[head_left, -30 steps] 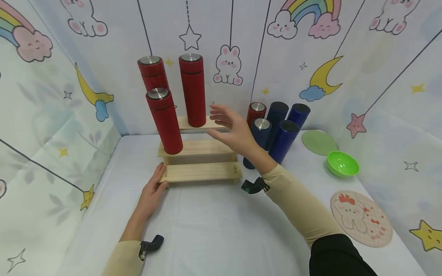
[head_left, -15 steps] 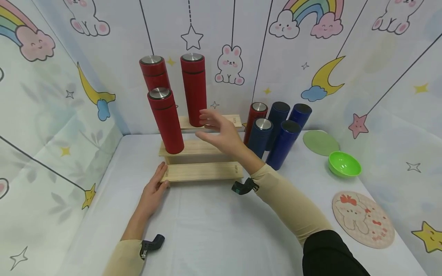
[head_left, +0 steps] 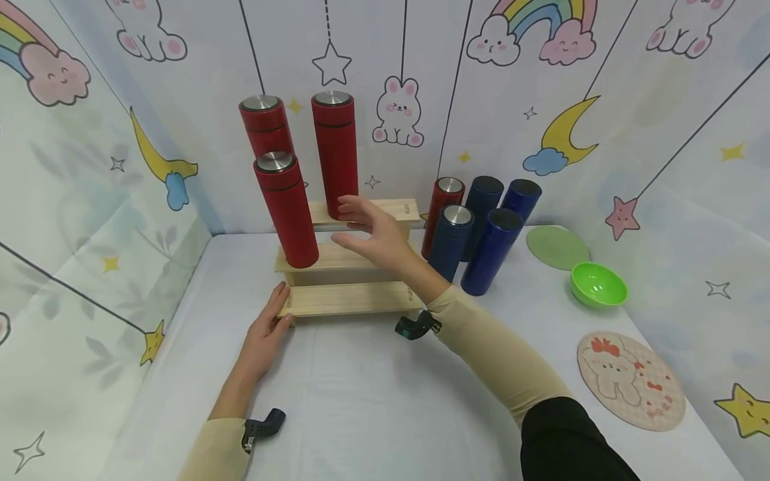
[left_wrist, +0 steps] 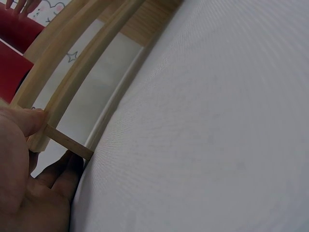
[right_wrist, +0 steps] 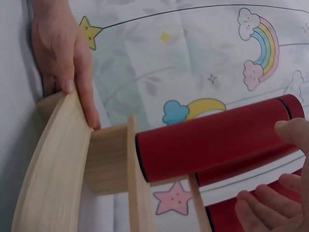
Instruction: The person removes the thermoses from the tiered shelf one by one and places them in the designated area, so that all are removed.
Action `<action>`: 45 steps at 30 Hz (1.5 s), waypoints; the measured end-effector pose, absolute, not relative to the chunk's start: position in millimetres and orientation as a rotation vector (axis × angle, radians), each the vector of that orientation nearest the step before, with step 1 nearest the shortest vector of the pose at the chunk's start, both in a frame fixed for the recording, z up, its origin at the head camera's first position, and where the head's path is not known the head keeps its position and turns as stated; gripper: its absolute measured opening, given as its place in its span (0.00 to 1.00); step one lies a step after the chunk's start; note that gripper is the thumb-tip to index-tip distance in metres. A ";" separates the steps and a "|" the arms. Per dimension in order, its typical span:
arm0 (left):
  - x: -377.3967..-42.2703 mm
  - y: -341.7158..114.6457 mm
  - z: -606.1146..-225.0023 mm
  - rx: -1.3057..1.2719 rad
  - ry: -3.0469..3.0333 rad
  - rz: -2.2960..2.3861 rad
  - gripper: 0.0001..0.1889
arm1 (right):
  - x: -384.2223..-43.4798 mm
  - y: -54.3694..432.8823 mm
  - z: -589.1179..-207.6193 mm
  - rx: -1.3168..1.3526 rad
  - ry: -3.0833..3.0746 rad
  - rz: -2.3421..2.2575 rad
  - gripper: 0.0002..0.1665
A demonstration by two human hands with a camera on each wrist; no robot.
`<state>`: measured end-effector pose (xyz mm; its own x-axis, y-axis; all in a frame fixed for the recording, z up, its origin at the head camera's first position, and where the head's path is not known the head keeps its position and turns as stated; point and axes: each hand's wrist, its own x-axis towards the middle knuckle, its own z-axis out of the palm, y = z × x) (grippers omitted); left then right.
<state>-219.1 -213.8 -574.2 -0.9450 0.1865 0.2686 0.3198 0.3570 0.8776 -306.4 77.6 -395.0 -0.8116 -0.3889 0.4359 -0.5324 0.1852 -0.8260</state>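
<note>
My left hand [head_left: 265,336] grips the left end of the lowest step of a three-tier wooden rack [head_left: 355,299], with thumb [left_wrist: 30,120] at the front edge and fingers round the end. A red thermos flask [head_left: 286,210] with a steel lid stands on the left of the middle step. Behind it, a second red flask [head_left: 265,123] is partly hidden. The third red flask [head_left: 335,153] stands on the top step. My right hand [head_left: 379,239] hovers over the rack just right of these flasks, thumb and fingers spread, holding nothing; its fingertips overlap the third flask's base in the head view.
Right of the rack stand a red flask [head_left: 444,210] and several blue flasks [head_left: 490,257]. Further right lie a green round mat [head_left: 556,247], a green bowl [head_left: 598,286] and a pink rabbit mat [head_left: 631,381]. A patterned cloth [head_left: 475,107] hangs close behind the rack.
My right hand has moved left and slightly down, from beside the blue flasks to over the rack near the red flasks, fingers still spread. My left hand stays at the rack's end.
</note>
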 end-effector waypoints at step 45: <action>-218.4 -212.7 -573.1 -0.477 -2.468 -1.669 0.32 | -327.8 13.9 -419.3 0.890 -2.345 1.753 0.40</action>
<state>-218.4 -212.7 -573.1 -0.9424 0.1890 0.2760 0.3265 0.3407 0.8817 -327.8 13.9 -419.3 -0.8278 -0.3979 0.3955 -0.4919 0.1760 -0.8527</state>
